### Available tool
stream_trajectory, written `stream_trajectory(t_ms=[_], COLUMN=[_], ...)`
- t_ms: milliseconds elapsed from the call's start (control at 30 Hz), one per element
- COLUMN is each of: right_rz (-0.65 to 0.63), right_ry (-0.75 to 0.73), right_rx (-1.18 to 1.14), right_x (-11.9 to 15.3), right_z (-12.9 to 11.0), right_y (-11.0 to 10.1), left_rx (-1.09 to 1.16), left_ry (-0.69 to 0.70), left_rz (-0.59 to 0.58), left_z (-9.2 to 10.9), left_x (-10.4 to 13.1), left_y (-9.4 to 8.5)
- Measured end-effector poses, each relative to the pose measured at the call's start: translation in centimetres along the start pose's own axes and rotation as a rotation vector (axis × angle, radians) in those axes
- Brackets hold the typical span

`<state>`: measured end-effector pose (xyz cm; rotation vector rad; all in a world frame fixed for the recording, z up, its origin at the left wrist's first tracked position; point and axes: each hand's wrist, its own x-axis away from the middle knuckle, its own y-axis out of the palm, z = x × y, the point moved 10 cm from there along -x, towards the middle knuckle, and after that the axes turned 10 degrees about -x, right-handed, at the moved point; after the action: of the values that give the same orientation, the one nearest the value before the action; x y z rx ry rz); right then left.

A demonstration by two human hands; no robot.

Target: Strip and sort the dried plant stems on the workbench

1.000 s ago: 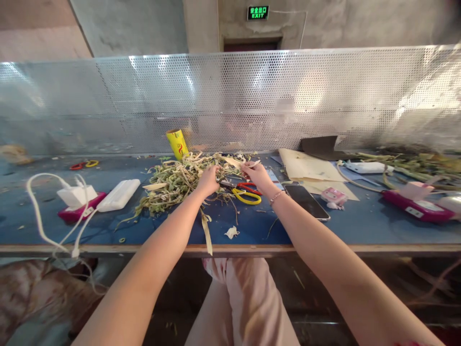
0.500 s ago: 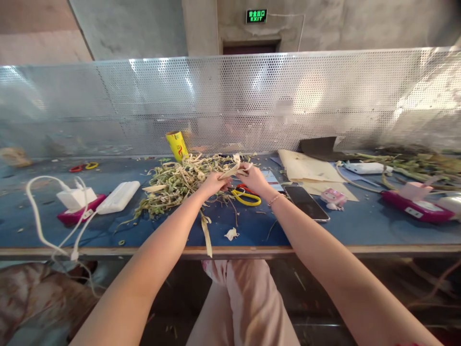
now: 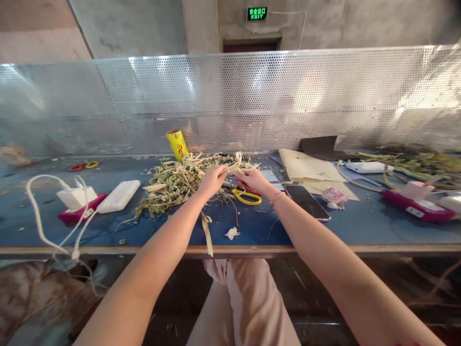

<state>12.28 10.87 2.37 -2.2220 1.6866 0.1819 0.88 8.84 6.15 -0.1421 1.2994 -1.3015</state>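
A pale dried strip (image 3: 236,166) is stretched between my two hands, over the right part of a heap of dried plant stalks and leaves (image 3: 173,182). My left hand (image 3: 215,179) is closed on the strip's left end. Fingers pressed together, my right hand (image 3: 252,178) grips its right end. Yellow-and-red-handled scissors (image 3: 248,197) lie on the table just below my right hand. A long dry leaf (image 3: 207,234) reaches the table's front edge, and a small pale scrap (image 3: 232,233) lies to its right.
Behind the heap stands a yellow tube (image 3: 177,144) before a perforated metal screen (image 3: 252,101). Left are a white power bank (image 3: 119,196) and cabled power strip (image 3: 81,209). A phone (image 3: 307,202), pink item (image 3: 334,197), paper (image 3: 306,166) and another power strip (image 3: 419,206) are right.
My left hand has turned and risen slightly, its back now more in view. My right hand has shifted slightly down, and the strip between them lies flatter.
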Motion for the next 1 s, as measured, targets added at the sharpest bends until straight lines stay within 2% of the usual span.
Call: stream_trajectory(t_ms=[100, 300, 400, 533, 633, 800, 933, 1000], right_rz=[-0.009, 0.119, 0.182, 0.232, 0.190, 0.069, 0.067, 0.077], right_ry=[0.023, 0.067, 0.084, 0.019, -0.013, 0.076, 0.128, 0.136], right_rx=[-0.068, -0.181, -0.187, -0.216, -0.292, -0.422, -0.497, -0.548], right_x=[0.2, -0.3, -0.5, -0.5, -0.3, 0.2, 0.6, 0.6], right_z=[0.0, 1.3, 2.1, 1.7, 0.9, 0.2, 0.1, 0.3], right_y=[0.2, -1.8, -2.7, -3.2, -2.5, -0.5, -0.3, -0.4], left_rx=[-0.056, 0.101, 0.186, 0.294, 0.316, 0.546, 0.628, 0.635], left_ry=[-0.030, -0.226, -0.228, -0.223, -0.263, -0.384, -0.451, -0.442], left_rz=[0.032, -0.142, -0.169, -0.215, -0.228, -0.248, -0.256, -0.282], left_z=[-0.8, -3.0, -3.1, -3.1, -3.2, -2.8, -2.5, -2.2], left_x=[-0.1, 0.3, 0.3, 0.4, 0.5, 1.1, 1.3, 1.3], left_y=[-0.4, 1.4, 2.0, 3.0, 3.5, 4.3, 4.2, 4.2])
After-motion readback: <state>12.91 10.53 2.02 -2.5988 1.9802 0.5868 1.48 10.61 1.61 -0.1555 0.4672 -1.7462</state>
